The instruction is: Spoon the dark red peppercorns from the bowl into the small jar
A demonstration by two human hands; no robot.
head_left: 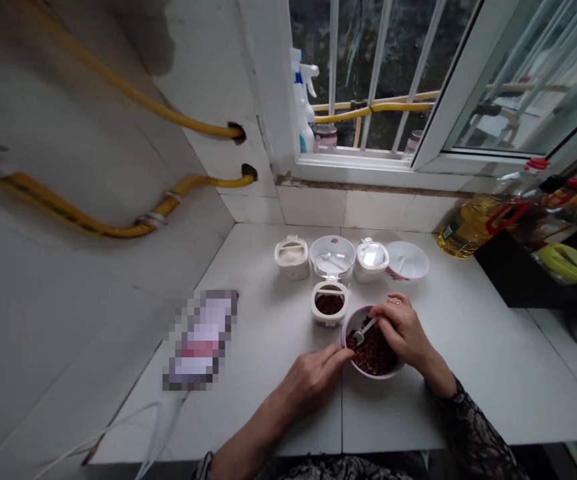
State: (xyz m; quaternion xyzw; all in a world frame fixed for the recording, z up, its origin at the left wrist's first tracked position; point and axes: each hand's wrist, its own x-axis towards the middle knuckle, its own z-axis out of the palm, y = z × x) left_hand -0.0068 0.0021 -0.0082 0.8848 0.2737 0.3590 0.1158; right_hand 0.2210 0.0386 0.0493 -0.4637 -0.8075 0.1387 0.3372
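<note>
A bowl (379, 377) with a pink rim stands on the white tiled counter, holding dark red chili flakes (376, 353). My right hand (404, 333) grips a small white spoon (365, 331), its scoop end down in the flakes. With thumb and fingers closed at the bowl's left rim, my left hand (318, 377) holds the bowl. Just behind the bowl is an open white seasoning jar (329, 305) with dark red contents. Farther back stand a seasoning jar with pale contents (292, 257) and a third seasoning jar (371, 260).
Two more bowls, a white bowl (332, 248) and a flowered bowl (411, 261), sit near the back wall. An oil bottle (463, 227) and a black rack (511, 270) of bottles are at right. A blurred-out flat object (202, 340) lies at left, with a white cable (156, 427) nearby.
</note>
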